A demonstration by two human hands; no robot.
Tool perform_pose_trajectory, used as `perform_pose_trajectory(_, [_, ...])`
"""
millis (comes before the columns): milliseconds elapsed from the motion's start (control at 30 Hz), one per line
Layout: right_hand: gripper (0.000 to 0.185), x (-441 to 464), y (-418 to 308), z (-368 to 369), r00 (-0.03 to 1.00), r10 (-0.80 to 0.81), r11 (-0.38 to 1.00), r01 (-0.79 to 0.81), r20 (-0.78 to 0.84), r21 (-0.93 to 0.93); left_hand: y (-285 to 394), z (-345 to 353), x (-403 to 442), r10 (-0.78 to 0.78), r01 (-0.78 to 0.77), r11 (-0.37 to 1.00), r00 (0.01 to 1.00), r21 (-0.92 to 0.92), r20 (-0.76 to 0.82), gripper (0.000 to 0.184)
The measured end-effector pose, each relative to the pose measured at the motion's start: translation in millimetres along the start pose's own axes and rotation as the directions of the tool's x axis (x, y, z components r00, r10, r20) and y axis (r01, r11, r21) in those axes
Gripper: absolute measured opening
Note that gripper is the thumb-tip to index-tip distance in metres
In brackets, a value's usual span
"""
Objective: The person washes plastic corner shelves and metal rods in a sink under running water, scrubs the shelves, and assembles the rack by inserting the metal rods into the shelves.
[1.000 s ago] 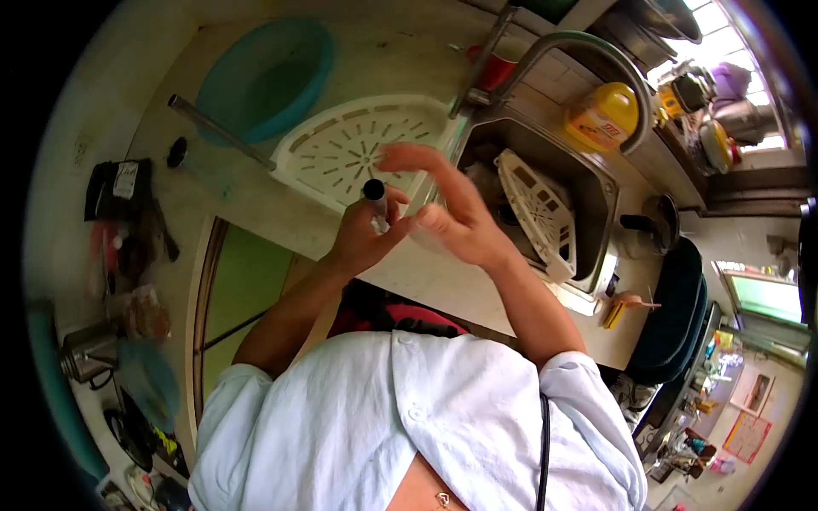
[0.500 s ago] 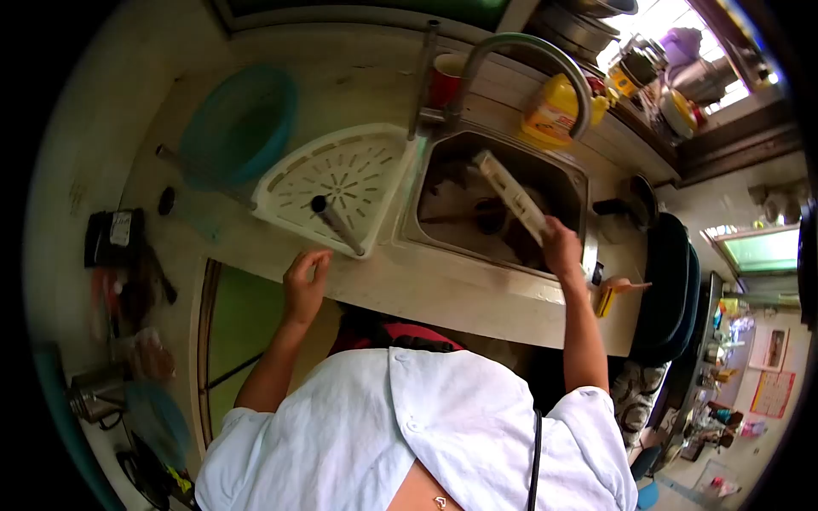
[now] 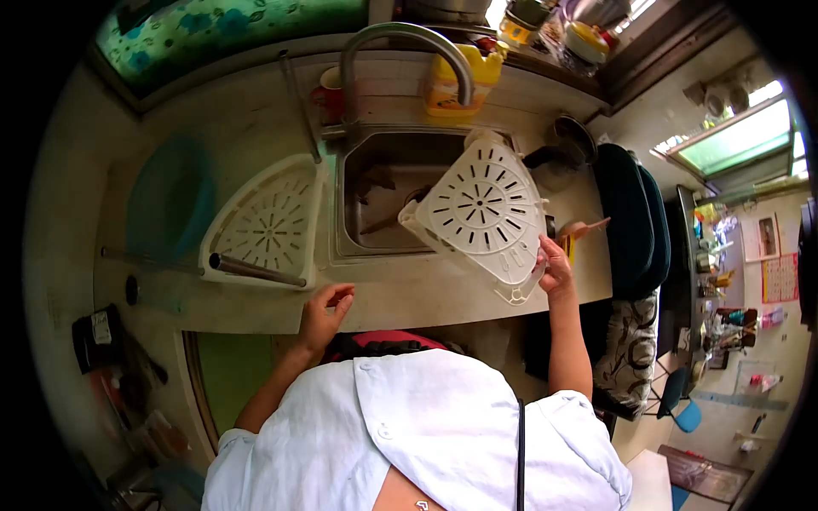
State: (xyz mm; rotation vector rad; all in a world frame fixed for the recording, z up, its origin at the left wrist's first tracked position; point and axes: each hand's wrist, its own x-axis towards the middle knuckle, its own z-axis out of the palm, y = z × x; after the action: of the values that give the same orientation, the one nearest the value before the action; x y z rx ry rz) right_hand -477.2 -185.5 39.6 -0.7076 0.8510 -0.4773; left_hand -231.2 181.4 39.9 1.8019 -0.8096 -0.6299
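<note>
A white slotted corner shelf (image 3: pixel 480 203) hangs tilted over the right part of the sink and the counter's front edge. My right hand (image 3: pixel 555 266) grips it near its lower right corner. Near the counter's front edge is my left hand (image 3: pixel 325 313), its fingers curled together; whether anything small is between them is hidden. A second white corner shelf (image 3: pixel 269 230) lies on the counter left of the sink, with metal tubes (image 3: pixel 256 270) standing at its corners.
The steel sink (image 3: pixel 338 223) has a curved faucet (image 3: pixel 400 27) behind it. Around it are a yellow jug (image 3: pixel 460 83), a red cup (image 3: pixel 329 95) and a dark-handled pot (image 3: pixel 569 142). A blue basin (image 3: pixel 170 200) sits at left, dark chairs (image 3: pixel 624 217) at right.
My right hand let go near the tube, reached into the sink and lifted out the second shelf. My left hand left the tube and drew back to the counter edge. The view turned right.
</note>
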Motion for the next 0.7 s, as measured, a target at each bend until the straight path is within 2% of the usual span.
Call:
perform_pose_trajectory(33, [0.012,-5,6,-3,1.000,-0.011,1.000,0.011,-0.005,0.012,-5,4,5,0.005,-0.005,1.000,1.000,0.004,0.018,0.016])
perform_pose_trajectory(100, [0.013,-13,15,-8,0.999,-0.026,0.999,0.026,-0.019,0.033,-17,13,20,-0.100,0.114,0.964,0.992,-0.239,0.072,0.023])
perform_pose_trajectory(167, [0.013,-18,20,-12,0.998,0.032,0.996,-0.037,0.059,0.085,-20,20,32,-0.099,0.120,0.967,0.990,-0.225,0.101,0.025])
perform_pose_trajectory(300, [0.013,-24,29,-12,0.999,0.054,0.984,-0.055,0.008,0.171,-12,33,52,-0.077,0.109,0.968,0.986,-0.225,0.146,0.027])
perform_pose_trajectory(367, [0.014,-38,25,5,0.996,-0.045,0.999,0.046,-0.083,0.007,-6,38,57,-0.043,0.078,0.966,0.988,-0.247,0.146,0.027])
perform_pose_trajectory(400, [0.014,-43,22,9,0.996,-0.045,0.999,0.045,-0.081,0.006,-4,38,60,-0.008,0.047,0.962,0.990,-0.270,0.141,0.027])
perform_pose_trajectory(467, [0.014,-55,18,17,0.981,-0.174,0.982,0.166,-0.090,-0.090,1,34,66,0.001,0.037,0.964,0.990,-0.263,0.143,0.028])
perform_pose_trajectory(667, [0.021,-95,-4,41,0.973,-0.229,0.956,0.226,0.005,-0.186,39,35,83,0.052,-0.002,0.952,0.986,-0.306,0.157,0.028])
perform_pose_trajectory(700, [0.022,-101,-4,47,0.950,-0.311,0.899,0.305,0.034,-0.315,48,35,84,0.053,0.012,0.940,0.982,-0.341,0.181,0.029])
